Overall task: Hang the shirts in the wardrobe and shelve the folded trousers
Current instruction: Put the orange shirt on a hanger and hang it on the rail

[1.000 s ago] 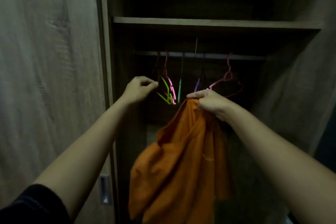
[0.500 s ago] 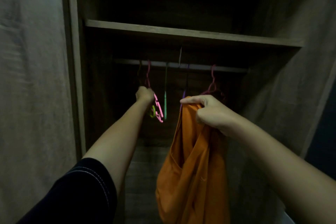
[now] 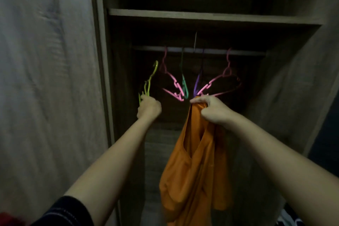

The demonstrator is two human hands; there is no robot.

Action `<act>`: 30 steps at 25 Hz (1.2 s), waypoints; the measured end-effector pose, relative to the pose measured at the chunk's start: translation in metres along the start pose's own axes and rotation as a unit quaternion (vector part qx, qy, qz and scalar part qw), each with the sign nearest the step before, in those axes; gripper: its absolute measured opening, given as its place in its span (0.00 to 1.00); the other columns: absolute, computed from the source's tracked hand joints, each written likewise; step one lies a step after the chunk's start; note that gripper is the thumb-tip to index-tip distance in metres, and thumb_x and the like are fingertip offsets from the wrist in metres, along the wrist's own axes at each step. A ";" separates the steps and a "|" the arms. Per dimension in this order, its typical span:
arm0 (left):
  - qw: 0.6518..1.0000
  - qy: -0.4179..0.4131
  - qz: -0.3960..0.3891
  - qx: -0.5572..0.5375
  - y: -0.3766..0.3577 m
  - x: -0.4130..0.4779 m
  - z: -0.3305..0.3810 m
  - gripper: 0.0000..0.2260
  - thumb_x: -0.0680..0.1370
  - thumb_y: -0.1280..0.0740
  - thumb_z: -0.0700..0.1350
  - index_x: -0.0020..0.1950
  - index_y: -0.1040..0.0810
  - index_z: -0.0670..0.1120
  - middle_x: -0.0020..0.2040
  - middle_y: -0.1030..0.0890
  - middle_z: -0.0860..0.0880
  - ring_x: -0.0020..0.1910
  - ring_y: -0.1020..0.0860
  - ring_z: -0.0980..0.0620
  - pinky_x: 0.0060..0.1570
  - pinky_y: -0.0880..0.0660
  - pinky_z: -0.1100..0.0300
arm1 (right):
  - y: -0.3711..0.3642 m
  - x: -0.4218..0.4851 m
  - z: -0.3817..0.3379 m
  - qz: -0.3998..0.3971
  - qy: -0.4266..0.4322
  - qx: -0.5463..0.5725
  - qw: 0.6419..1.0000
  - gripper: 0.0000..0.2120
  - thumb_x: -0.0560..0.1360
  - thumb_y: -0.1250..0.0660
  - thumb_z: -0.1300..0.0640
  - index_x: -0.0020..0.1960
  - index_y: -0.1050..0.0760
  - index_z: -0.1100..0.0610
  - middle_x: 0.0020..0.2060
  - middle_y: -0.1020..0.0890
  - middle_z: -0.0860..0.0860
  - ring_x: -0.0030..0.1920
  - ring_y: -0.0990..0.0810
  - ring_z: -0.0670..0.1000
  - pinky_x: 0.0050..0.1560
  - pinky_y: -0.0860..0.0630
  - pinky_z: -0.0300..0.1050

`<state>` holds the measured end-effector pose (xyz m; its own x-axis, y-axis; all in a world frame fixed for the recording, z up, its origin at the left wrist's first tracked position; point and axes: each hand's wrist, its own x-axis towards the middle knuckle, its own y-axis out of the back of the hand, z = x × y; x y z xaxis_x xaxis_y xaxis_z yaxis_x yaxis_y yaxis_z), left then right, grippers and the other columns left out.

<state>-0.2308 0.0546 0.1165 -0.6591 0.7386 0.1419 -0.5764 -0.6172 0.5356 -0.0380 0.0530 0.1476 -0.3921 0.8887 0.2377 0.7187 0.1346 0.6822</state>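
Hanger in hand now: half a second ago our left grip (image 3: 149,108) was up among the hangers on the rail (image 3: 244,52), and now it is curled round the lower part of the lime hanger (image 3: 149,83). That hanger's hook stands clear of the rail, below and left of it. Our right grip (image 3: 211,109) is clamped on the bunched top of the orange shirt (image 3: 194,170), which hangs down in front of the open wardrobe, just under the hangers left on the rail. We judge the fetching step done; the hanger next goes into the shirt's neck, then back up. No folded trousers are in view.

The lime hanger sits near the wardrobe's left post (image 3: 102,60), with the door panel (image 3: 45,79) beyond. On the rail, one pink hanger (image 3: 173,82) hangs left and another pink hanger (image 3: 221,79) right, just above our right grip. Bare rail shows at both ends. The shelf (image 3: 201,15) overhead limits how high a hook can lift.
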 end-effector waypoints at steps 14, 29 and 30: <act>0.961 -0.211 0.098 0.147 0.149 -0.103 -0.094 0.12 0.79 0.37 0.50 0.56 0.18 0.46 0.31 0.27 0.59 0.31 0.28 0.64 0.29 0.33 0.72 | -0.047 0.025 0.024 -0.073 -0.005 -0.162 0.984 0.31 0.72 0.42 0.72 0.73 0.38 0.55 0.73 0.40 0.53 0.72 0.39 0.56 0.68 0.35 0.46; 0.953 -0.289 -0.083 -0.040 0.099 -0.092 -0.113 0.09 0.77 0.34 0.51 0.50 0.17 0.48 0.41 0.16 0.56 0.41 0.20 0.61 0.42 0.25 0.62 | -0.055 0.027 -0.023 -0.177 0.177 -0.194 0.949 0.28 0.68 0.40 0.57 0.68 0.31 0.46 0.65 0.30 0.52 0.66 0.33 0.54 0.68 0.35 0.53; 0.945 -0.291 -0.094 -0.115 0.094 -0.092 -0.116 0.11 0.75 0.34 0.54 0.49 0.17 0.49 0.38 0.17 0.57 0.38 0.21 0.63 0.39 0.27 0.67 | -0.048 0.023 -0.027 -0.146 0.213 -0.235 0.937 0.27 0.68 0.42 0.50 0.68 0.33 0.44 0.58 0.27 0.51 0.61 0.31 0.52 0.66 0.37 0.53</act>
<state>-0.2808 -0.1027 0.0571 -0.1952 0.8243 0.5314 -0.7909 -0.4527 0.4117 -0.0966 0.0550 0.1391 -0.7987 0.5746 0.1788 0.2508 0.0478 0.9668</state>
